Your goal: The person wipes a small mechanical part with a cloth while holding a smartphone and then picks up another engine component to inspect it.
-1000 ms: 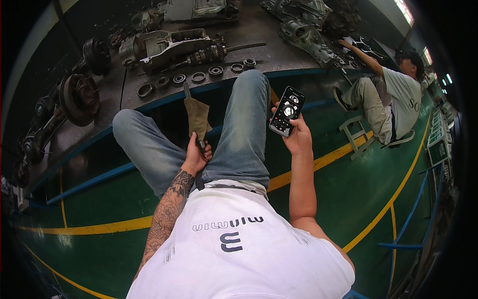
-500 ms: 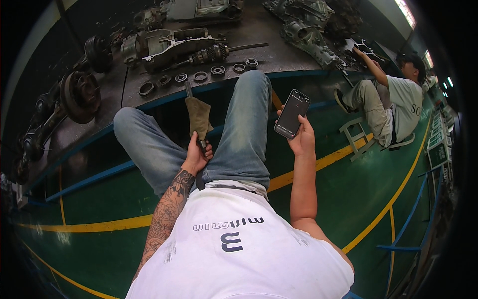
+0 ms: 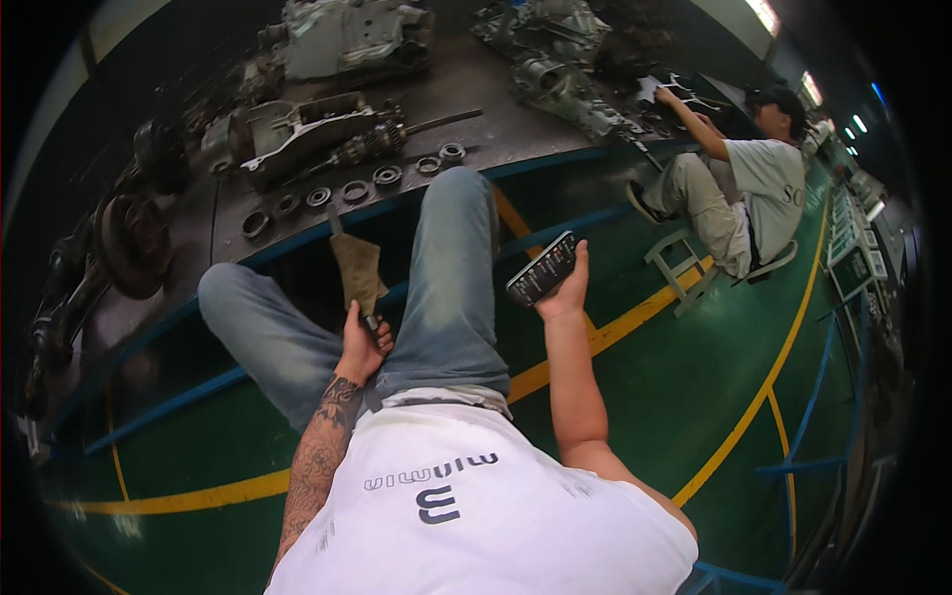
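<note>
Between my knees, my left hand point(image 3: 363, 342) is closed round the lower end of a metal rod point(image 3: 335, 220). A brown rag point(image 3: 356, 270) covers the rod's middle, and its bare tip points up toward the bench; what kind of part it is I cannot tell. To the right of my raised knee, my right hand point(image 3: 568, 295) holds a smartphone point(image 3: 542, 270). The phone leans to the right with its lit dark screen facing me, my palm and fingers behind its lower right side.
On the metal workbench point(image 3: 496, 146) ahead lie an opened gearbox housing point(image 3: 307, 129), a gear shaft point(image 3: 367, 144) and a row of bearing rings point(image 3: 355, 190). Rusty brake drums point(image 3: 132, 245) stand at left. A co-worker point(image 3: 764, 178) sits on a low stool point(image 3: 684, 266) at right.
The phone has turned from nearly upright to a strong tilt, and its screen shows different content. My right thumb has moved off the screen. The whole view has shifted slightly.
</note>
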Demonstrator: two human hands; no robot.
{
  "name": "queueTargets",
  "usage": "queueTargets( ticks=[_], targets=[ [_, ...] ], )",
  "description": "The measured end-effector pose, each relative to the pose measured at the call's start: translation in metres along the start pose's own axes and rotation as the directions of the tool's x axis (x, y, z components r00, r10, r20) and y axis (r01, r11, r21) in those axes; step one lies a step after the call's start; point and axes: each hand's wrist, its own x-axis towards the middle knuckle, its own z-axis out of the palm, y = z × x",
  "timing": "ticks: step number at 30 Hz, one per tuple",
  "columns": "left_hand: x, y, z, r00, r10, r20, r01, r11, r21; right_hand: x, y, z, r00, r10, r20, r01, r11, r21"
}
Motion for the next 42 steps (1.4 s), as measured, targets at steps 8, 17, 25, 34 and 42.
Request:
queueTargets(
  ticks=[8, 17, 25, 34, 42],
  targets=[
    [-0.002, 0.002, 0.0, 1.0, 0.012, -0.001, -0.012, 1.0, 0.028, -0.01, -0.001, 0.008, 0.989, 0.065, -0.135, -0.072, 0.996, -0.047],
    [-0.003, 0.001, 0.004, 1.0, 0.01, 0.011, -0.01, 1.0, 0.021, -0.012, -0.009, 0.006, 0.992, 0.032, -0.121, -0.034, 0.999, -0.016],
    [-0.005, 0.002, 0.006, 1.0, 0.016, -0.011, -0.016, 1.0, 0.019, -0.009, -0.02, 0.005, 0.993, 0.095, -0.075, -0.089, 0.993, 0.082],
    [-0.001, -0.001, 0.003, 1.0, 0.013, -0.007, -0.013, 1.0, 0.021, 0.001, -0.026, -0.005, 0.945, 0.208, 0.253, -0.26, 0.946, 0.192],
    [0.0, 0.0, 0.003, 1.0, 0.021, -0.001, -0.021, 0.999, 0.049, 0.014, -0.008, -0.015, 0.995, 0.049, 0.085, -0.06, 0.99, 0.128]
  ],
)
